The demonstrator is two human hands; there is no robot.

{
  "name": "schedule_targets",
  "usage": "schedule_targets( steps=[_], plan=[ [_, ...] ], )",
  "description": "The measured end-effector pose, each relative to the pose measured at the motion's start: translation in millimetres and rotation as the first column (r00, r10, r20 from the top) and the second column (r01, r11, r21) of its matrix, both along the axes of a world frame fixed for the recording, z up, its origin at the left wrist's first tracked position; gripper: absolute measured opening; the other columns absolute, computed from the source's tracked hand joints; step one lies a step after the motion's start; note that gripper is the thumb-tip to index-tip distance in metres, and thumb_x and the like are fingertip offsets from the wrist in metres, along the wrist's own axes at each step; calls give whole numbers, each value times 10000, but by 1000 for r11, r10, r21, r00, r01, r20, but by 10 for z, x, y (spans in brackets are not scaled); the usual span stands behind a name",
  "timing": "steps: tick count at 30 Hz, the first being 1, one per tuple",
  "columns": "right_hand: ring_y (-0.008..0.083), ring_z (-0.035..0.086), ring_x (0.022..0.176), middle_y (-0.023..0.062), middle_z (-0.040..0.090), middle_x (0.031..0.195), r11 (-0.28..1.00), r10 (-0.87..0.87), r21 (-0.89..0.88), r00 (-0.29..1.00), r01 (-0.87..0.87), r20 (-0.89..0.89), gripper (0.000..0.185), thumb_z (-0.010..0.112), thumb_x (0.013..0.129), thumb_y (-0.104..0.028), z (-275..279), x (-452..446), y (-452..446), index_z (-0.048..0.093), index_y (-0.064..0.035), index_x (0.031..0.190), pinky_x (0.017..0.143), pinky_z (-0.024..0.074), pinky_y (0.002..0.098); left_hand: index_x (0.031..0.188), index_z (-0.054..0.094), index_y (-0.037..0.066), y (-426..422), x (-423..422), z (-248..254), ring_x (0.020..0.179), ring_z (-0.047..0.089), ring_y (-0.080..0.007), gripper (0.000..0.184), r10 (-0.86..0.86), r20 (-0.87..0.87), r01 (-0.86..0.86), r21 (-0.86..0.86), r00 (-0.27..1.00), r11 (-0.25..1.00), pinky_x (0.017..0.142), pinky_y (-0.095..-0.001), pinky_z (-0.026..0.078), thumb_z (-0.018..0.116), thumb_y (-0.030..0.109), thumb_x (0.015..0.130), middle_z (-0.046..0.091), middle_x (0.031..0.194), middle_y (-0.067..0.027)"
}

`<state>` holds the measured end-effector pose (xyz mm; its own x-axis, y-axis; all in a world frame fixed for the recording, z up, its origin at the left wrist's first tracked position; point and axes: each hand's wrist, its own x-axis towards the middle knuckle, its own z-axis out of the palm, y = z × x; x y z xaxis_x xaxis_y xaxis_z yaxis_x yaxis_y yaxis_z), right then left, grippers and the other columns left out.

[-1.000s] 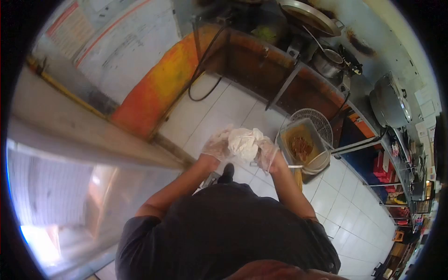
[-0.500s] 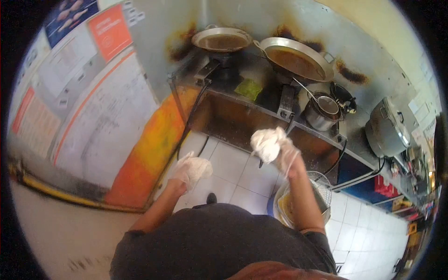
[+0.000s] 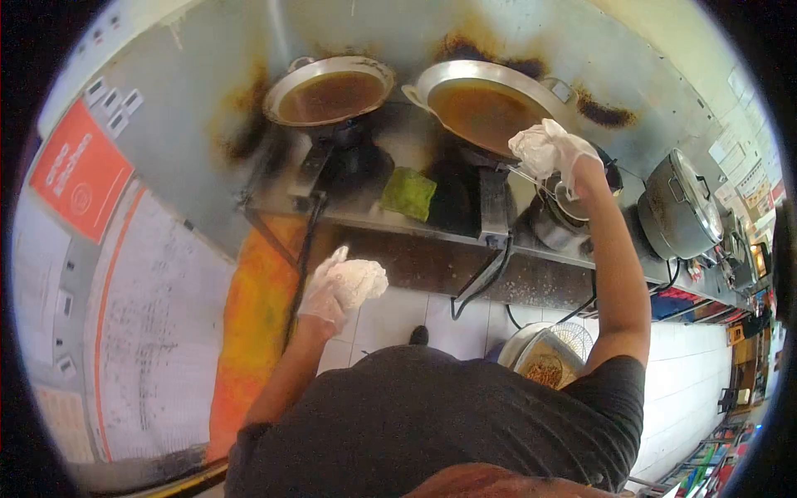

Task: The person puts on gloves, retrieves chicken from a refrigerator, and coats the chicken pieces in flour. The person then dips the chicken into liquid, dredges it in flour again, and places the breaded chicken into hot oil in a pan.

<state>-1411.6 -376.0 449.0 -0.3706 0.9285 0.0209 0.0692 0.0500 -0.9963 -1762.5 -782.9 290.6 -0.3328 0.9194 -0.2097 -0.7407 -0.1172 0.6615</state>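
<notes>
My left hand (image 3: 322, 300), in a clear plastic glove, grips a white, flour-coated lump (image 3: 363, 281) in front of the stove's front edge. It looks like a piece of battered food, but its exact kind is unclear. My right hand (image 3: 579, 163), gloved too, is stretched forward, holding a second whitish coated piece (image 3: 533, 149). That piece appears at the right edge of the large wide pan (image 3: 465, 75) of brown oil (image 3: 481, 112). Below my right hand are a pot (image 3: 558, 229) and a strainer (image 3: 571, 197), partly hidden by the hand and arm.
Another oil-filled pan (image 3: 286, 85) stands on the left burner. A green cloth or pad (image 3: 408, 194) lies between the burners. At right is a big lidded pot (image 3: 679, 206). Beside my body on the floor stand a bucket (image 3: 519, 339) and wire basket (image 3: 579, 339).
My right hand has moved forward and up with its coated piece, to the large pan's edge. The left hand still grips its piece. The view has shifted closer to the stove.
</notes>
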Motion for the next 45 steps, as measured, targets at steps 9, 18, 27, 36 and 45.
schedule_targets(
  steps=[9,18,27,36,45],
  plan=[
    [328,713,816,172,721,909,662,-331,512,398,-547,855,158,685,869,-197,-282,-19,1345,716,-100,989,687,554,423,1402,519,39,869,-376,-40,1106,678,-286,412,-21,87,31,-122,996,992,953,-395,581,534,244,1045,640,1271,-180],
    [330,726,965,189,749,995,798,-324,113,-265,-592,908,244,668,887,-232,-237,-49,1869,777,-29,968,838,577,407,1398,464,-2,1851,-839,322,1144,665,-318,454,-62,-8,60,-136,998,989,951,-399,598,568,115,972,595,1326,-231],
    [400,687,1057,246,712,1106,904,-358,335,-42,-265,933,731,568,894,-682,58,-131,2077,759,13,1016,955,516,463,1366,480,7,2751,-1128,1040,1128,669,-283,442,-191,-191,188,-32,963,982,948,-389,591,612,191,987,625,1308,-193],
    [366,710,1017,238,725,1065,955,-252,235,-75,-182,965,796,557,868,-752,189,-368,1942,758,-8,1068,919,535,451,1386,551,107,3990,-828,1802,1243,579,-303,619,365,-888,614,126,-281,779,1067,-390,472,736,159,798,591,1373,-159],
    [364,681,1058,181,712,1101,857,-339,340,72,-388,938,495,598,930,-578,63,-52,1592,728,-138,1115,923,522,480,1287,653,58,5343,57,1403,1238,597,-287,433,-151,-798,404,-447,-584,799,1125,-326,423,637,108,858,642,1325,-147]
  ],
)
